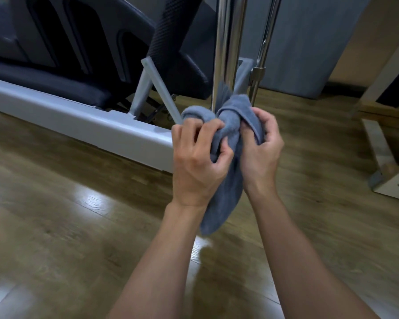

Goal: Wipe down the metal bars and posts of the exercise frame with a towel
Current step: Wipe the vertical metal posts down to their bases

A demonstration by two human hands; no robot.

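Note:
A blue-grey towel (234,125) is wrapped round the lower part of a thick chrome post (227,42) of the exercise frame. My left hand (196,157) grips the towel's left side with curled fingers. My right hand (260,148) grips its right side, close against the post. A loose tail of the towel hangs down between my wrists. A thinner chrome bar (262,49) stands just right of the post. The post's foot is hidden behind the towel and my hands.
The frame's pale grey base rail (83,116) runs along the floor at left, with dark padded parts (55,42) above it. A wooden stand with a metal foot (378,143) sits at right. Glossy wood floor (67,226) lies below.

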